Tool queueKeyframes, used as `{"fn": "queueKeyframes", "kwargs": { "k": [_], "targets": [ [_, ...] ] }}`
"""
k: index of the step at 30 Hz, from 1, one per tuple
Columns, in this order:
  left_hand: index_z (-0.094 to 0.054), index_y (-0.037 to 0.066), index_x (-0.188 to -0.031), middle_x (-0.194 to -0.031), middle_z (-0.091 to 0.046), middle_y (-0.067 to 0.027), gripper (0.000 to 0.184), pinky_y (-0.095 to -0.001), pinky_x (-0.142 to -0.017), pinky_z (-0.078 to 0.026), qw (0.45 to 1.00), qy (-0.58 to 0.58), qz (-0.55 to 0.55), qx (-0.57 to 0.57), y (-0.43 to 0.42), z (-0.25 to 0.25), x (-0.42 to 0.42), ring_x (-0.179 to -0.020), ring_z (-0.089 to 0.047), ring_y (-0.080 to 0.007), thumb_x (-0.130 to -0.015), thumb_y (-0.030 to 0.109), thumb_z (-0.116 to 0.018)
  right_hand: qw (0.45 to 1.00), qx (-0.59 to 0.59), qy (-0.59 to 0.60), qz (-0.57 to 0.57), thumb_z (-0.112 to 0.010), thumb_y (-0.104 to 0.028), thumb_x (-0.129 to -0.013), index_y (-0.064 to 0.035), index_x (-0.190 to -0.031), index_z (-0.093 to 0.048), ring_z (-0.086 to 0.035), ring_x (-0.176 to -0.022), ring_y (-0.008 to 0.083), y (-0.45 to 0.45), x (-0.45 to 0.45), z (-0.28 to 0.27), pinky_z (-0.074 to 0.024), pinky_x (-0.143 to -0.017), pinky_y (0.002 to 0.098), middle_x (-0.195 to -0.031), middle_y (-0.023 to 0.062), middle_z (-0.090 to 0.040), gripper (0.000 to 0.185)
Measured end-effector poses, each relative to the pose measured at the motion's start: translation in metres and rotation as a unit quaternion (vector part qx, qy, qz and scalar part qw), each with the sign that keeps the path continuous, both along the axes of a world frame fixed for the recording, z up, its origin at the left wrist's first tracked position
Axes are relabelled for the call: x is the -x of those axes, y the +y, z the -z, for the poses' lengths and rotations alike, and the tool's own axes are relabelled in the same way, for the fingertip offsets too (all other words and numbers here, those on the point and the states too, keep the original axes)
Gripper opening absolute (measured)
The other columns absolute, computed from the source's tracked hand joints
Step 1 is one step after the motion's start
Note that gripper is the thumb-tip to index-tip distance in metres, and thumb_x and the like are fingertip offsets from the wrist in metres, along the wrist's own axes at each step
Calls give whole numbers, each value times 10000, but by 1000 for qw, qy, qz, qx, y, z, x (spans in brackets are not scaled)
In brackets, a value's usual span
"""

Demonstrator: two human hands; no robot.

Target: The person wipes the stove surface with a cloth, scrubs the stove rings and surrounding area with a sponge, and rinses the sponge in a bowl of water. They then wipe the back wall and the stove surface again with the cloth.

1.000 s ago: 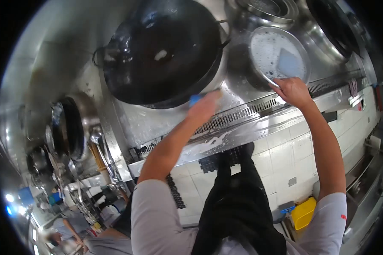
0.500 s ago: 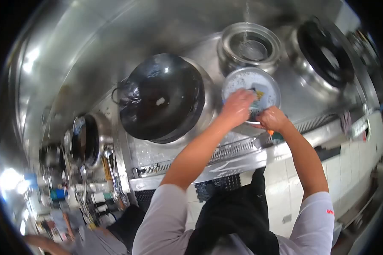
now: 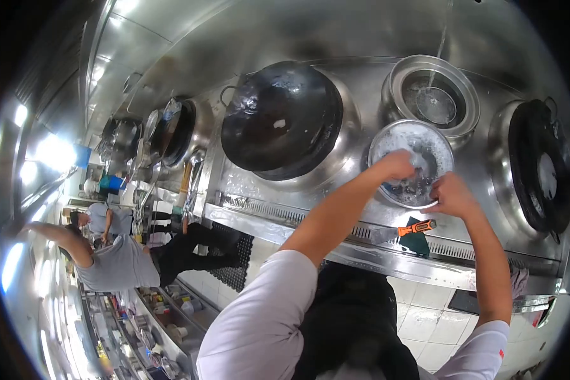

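A round metal bowl (image 3: pixel 379 144) with foamy, speckled liquid inside stands on the steel counter, tilted slightly toward me. My left hand (image 3: pixel 399 165) is inside it, fingers curled in the suds against something pale that I cannot make out. On the bowl's near right rim, my right hand (image 3: pixel 449 195) is closed, gripping the edge. Just below the bowl, a scraper with an orange and black handle (image 3: pixel 418 228) lies across the drain grate, partly over a dark green pad (image 3: pixel 415 244).
Behind the bowl, a thin stream of water falls into a large steel pot (image 3: pixel 396 85). A black wok (image 3: pixel 285 123) sits to the left, another dark wok (image 3: pixel 533 168) to the right. Ladles and other utensils (image 3: pixel 193 171) stand farther left. Another person (image 3: pixel 117 263) is beyond them.
My view has turned, so the counter sits differently in the picture. Both hands stay at the bowl. A yellow and green patch seen inside it no longer shows, and the scraper is now fully visible.
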State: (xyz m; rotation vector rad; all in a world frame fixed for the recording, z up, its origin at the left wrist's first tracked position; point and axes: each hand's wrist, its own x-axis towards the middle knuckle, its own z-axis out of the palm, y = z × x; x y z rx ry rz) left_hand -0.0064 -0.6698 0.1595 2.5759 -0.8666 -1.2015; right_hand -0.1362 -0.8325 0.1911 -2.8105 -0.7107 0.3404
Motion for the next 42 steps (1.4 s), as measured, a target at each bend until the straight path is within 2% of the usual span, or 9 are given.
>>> {"fn": "queueKeyframes", "kwargs": {
  "k": [2,4,6,8,18,24,31,36,42],
  "targets": [
    [-521,-20,-1245,-1227,-543,-242,652,-365,-953,-418,958,-23,-172,229,24,-32,10,-1150,-527,-356,-726,326,-713,994,4,92,58,-702,-496,-679,-51,-947,-691,-625,-852,298,3,4,-22,-462,-799,401,-802,123,-666,520],
    [-573,19,-1158,-1068,-627,-213,462,-348,-851,-467,926,-11,-179,333,42,-76,25,-966,-613,-289,-780,262,-681,944,-272,120,142,-680,-551,-723,-46,-1381,-391,-563,-1112,270,10,8,-17,-425,-937,388,-1167,159,-612,878],
    [-531,27,-1210,-1120,-600,-183,482,-327,-880,-445,890,25,-172,422,48,-56,30,-1016,-581,-250,-816,271,-665,753,-528,247,306,-607,-608,-791,-55,-1476,-81,-417,-1280,270,31,-3,-12,-361,-1021,396,-1403,168,-411,1026],
    [-489,35,-1262,-1172,-574,-152,503,-305,-910,-422,845,58,-166,505,51,-45,37,-1067,-548,-211,-852,280,-650,523,-695,307,385,-533,-610,-850,-48,-1467,-139,-429,-1250,288,53,-24,-10,-387,-988,398,-1388,156,-407,923],
    [-578,29,-1134,-1043,-628,-50,310,-293,-848,-447,685,112,-417,587,59,-20,36,-932,-571,-136,-922,255,-593,498,-751,126,416,-520,-511,-905,-11,-1407,-297,-333,-1303,239,80,-43,14,-258,-1074,358,-1411,153,-369,743],
    [-552,4,-1121,-1042,-635,-73,316,-302,-853,-456,590,243,-412,650,82,-48,32,-937,-582,-150,-901,220,-623,571,-649,67,498,-507,-548,-897,7,-1338,-394,-473,-1161,223,61,-43,31,-359,-998,336,-1287,141,-494,718],
    [-559,24,-1182,-1058,-630,-74,355,-310,-853,-451,782,141,-258,549,46,-19,28,-949,-558,-133,-914,254,-597,495,-741,218,398,-407,-590,-905,-24,-1282,-462,-544,-1073,217,68,-42,10,-425,-936,379,-1201,103,-561,682],
    [-566,26,-1163,-1061,-629,-69,324,-309,-851,-448,729,46,-390,561,55,-10,28,-946,-559,-139,-930,251,-564,478,-761,198,392,-409,-516,-951,-1,-1315,-426,-541,-1077,205,69,-28,1,-439,-900,363,-1240,117,-537,631],
    [-536,-2,-1188,-1100,-618,-96,418,-314,-890,-432,658,189,-381,621,57,-11,53,-994,-560,-162,-919,315,-580,663,-486,-92,562,-596,-245,-874,60,-1131,-582,-630,-939,286,68,-28,32,-470,-819,368,-1034,196,-649,399]
  ]
}}
